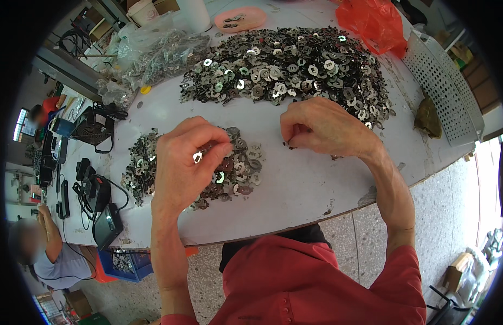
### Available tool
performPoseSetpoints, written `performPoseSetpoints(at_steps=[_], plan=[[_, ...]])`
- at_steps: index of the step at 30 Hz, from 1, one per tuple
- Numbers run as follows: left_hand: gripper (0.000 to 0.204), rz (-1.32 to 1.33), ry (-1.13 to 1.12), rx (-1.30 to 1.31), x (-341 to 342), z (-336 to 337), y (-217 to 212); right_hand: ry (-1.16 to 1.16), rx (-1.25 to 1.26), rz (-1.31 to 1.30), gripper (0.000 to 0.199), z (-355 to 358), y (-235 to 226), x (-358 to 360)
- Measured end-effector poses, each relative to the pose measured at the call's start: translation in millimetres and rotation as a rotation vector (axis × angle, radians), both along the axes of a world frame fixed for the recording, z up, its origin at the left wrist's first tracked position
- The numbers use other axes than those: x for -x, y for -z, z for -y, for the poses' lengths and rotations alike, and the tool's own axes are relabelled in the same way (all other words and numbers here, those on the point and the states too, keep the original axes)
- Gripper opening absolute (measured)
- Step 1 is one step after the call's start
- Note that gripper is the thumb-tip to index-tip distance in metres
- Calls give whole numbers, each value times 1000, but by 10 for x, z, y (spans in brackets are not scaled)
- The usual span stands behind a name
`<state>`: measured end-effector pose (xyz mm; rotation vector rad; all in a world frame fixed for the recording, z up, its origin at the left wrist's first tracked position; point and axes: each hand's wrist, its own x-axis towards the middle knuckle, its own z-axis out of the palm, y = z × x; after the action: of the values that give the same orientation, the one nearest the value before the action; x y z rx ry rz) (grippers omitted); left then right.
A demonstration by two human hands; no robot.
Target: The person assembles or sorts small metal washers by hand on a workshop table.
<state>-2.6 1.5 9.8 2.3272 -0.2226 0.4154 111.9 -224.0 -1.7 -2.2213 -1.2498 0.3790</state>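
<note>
Left fingers curl above small metal pieces.

The head camera's wide fisheye view looks down from the wearer's head onto the table. The left hand and right hand are near, mid-frame; the red shirt fills lower centre.
</note>
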Motion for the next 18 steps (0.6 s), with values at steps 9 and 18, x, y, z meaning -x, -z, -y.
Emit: performPoseSetpoints(at_steps=[9, 18], plan=[[21, 30, 121, 118, 34, 219, 94, 16, -297, -614, 11, -112, -80, 98], [16, -102, 124, 586, 55, 239, 168, 45, -452, -863, 16, -173, -64, 181]])
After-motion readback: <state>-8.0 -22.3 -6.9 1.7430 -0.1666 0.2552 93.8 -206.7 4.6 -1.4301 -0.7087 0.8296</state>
